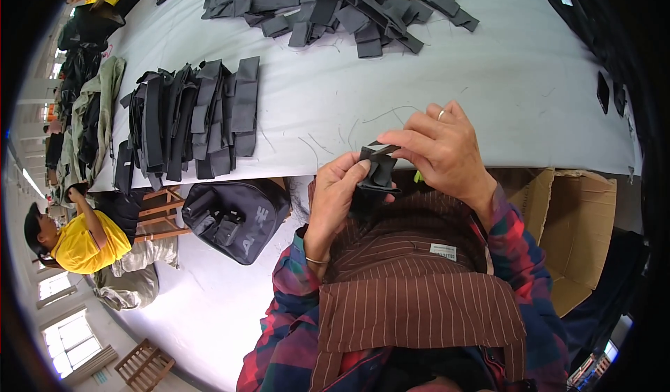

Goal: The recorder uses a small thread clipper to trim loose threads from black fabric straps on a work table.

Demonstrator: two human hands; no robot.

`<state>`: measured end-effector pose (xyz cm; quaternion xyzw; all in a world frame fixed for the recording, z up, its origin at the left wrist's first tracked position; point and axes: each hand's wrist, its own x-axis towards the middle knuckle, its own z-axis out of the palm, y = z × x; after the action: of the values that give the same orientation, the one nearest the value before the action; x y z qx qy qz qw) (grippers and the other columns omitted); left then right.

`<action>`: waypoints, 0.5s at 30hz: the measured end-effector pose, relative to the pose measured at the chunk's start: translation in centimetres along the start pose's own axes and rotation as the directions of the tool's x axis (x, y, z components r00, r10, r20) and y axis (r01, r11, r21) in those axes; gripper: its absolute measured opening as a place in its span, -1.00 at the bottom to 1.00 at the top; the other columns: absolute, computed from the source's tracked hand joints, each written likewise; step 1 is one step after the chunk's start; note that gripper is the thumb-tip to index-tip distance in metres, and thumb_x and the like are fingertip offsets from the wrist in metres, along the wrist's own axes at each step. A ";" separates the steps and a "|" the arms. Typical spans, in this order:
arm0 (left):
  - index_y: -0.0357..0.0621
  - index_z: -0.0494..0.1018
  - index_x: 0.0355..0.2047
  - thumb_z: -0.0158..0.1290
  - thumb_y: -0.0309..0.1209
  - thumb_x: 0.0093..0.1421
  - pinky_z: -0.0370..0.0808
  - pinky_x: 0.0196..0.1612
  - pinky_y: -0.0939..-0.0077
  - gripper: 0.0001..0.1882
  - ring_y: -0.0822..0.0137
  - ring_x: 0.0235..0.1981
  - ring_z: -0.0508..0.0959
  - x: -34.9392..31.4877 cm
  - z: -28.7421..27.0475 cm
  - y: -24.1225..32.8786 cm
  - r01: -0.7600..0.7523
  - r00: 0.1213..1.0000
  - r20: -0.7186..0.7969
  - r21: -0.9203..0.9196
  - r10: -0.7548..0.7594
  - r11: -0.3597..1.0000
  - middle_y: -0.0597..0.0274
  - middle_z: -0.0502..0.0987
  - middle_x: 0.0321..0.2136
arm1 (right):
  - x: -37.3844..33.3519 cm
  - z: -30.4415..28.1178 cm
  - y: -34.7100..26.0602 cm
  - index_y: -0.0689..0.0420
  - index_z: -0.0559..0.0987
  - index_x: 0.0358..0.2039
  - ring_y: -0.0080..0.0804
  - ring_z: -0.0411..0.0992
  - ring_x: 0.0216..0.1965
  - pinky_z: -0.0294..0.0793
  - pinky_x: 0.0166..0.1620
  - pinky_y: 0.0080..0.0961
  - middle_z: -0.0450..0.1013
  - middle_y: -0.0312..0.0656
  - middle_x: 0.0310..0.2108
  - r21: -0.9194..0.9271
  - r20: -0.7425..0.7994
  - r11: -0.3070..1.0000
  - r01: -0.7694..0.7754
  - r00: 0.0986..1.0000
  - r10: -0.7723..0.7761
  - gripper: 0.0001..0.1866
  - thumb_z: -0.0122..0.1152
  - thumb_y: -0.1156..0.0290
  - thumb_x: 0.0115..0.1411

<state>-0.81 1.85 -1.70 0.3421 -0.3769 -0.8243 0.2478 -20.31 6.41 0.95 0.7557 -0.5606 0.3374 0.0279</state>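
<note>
My left hand pinches a folded dark grey fabric strip between thumb and fingers, just off the table's near edge. Close above it, my right hand has its fingers closed on a small dark pointed tool. The tool's tip meets the upper edge of the fabric, and its exact kind is hard to make out. Something yellow-green shows below the right hand. Part of the strip hangs down in front of the brown striped apron.
On the white table lie a row of stacked dark strips and a loose heap of strips, with thread ends about. Below the edge are a black bag and a cardboard box. A person in yellow is at the left.
</note>
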 end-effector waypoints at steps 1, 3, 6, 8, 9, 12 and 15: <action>-0.45 0.40 -0.14 -0.15 -0.42 0.31 0.63 -0.40 0.40 -0.71 0.23 -0.47 0.62 0.0 -0.1 0.1 0.013 1.000 0.004 0.021 -0.013 1.000 -0.01 0.56 -0.42 | 0.1 0.0 -0.1 -0.12 0.61 -0.30 -0.48 0.26 -0.49 0.10 -0.36 -0.49 0.31 -0.47 -0.56 0.001 0.001 1.000 0.000 1.000 0.000 -0.78 0.31 0.32 -0.03; -0.45 0.40 -0.15 -0.16 -0.42 0.31 0.63 -0.42 0.41 -0.71 0.23 -0.48 0.62 0.0 -0.3 0.0 0.027 1.000 0.006 0.041 -0.027 0.999 0.00 0.55 -0.42 | 0.2 -0.1 -0.2 -0.13 0.61 -0.31 -0.49 0.28 -0.47 0.11 -0.35 -0.49 0.31 -0.48 -0.55 -0.059 0.010 0.997 0.039 0.999 -0.039 -0.78 0.31 0.33 -0.04; -0.45 0.40 -0.16 -0.15 -0.42 0.31 0.64 -0.44 0.42 -0.72 0.24 -0.48 0.62 0.0 -0.6 -0.3 0.013 1.000 -0.005 0.055 -0.013 0.998 0.01 0.55 -0.43 | 0.2 -0.1 -0.3 -0.12 0.61 -0.34 -0.49 0.28 -0.46 0.13 -0.33 -0.49 0.32 -0.47 -0.53 -0.099 -0.014 0.994 0.052 0.998 -0.054 -0.81 0.28 0.36 -0.05; -0.45 0.40 -0.16 -0.14 -0.42 0.31 0.64 -0.44 0.40 -0.72 0.25 -0.48 0.62 0.1 -0.7 -0.3 0.023 1.000 -0.008 0.056 -0.022 0.998 0.02 0.55 -0.43 | 0.1 -0.1 -0.3 -0.12 0.61 -0.35 -0.49 0.28 -0.46 0.14 -0.33 -0.49 0.32 -0.47 -0.53 -0.104 -0.014 0.993 0.053 0.998 -0.055 -0.82 0.27 0.37 -0.04; -0.45 0.40 -0.16 -0.14 -0.42 0.31 0.64 -0.44 0.40 -0.72 0.25 -0.48 0.62 0.1 -0.7 -0.4 0.024 1.000 -0.008 0.056 -0.024 0.998 0.02 0.55 -0.43 | 0.1 -0.1 -0.3 -0.12 0.61 -0.36 -0.49 0.28 -0.46 0.15 -0.32 -0.49 0.32 -0.47 -0.53 -0.109 -0.015 0.993 0.056 0.998 -0.058 -0.83 0.26 0.39 -0.04; -0.46 0.41 -0.16 -0.14 -0.42 0.30 0.64 -0.45 0.40 -0.72 0.25 -0.49 0.62 0.1 -0.7 -0.4 0.025 1.000 -0.003 0.054 -0.025 0.998 0.02 0.55 -0.43 | 0.1 0.0 0.0 -0.13 0.61 -0.36 -0.48 0.29 -0.46 0.16 -0.32 -0.49 0.32 -0.47 -0.54 -0.110 0.010 0.992 0.069 0.998 -0.069 -0.82 0.24 0.40 -0.04; -0.46 0.41 -0.17 -0.14 -0.43 0.30 0.64 -0.46 0.41 -0.72 0.25 -0.50 0.62 0.1 -0.6 -0.3 0.032 0.999 -0.001 0.059 -0.032 0.998 0.02 0.55 -0.43 | 0.2 0.2 0.3 -0.14 0.62 -0.34 -0.48 0.29 -0.46 0.15 -0.33 -0.48 0.32 -0.46 -0.56 -0.064 0.034 0.995 0.074 0.997 -0.072 -0.80 0.28 0.39 -0.04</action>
<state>-0.47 1.66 -2.30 0.3551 -0.3956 -0.8167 0.2244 -20.46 6.07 0.78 0.7797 -0.5435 0.3058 0.0563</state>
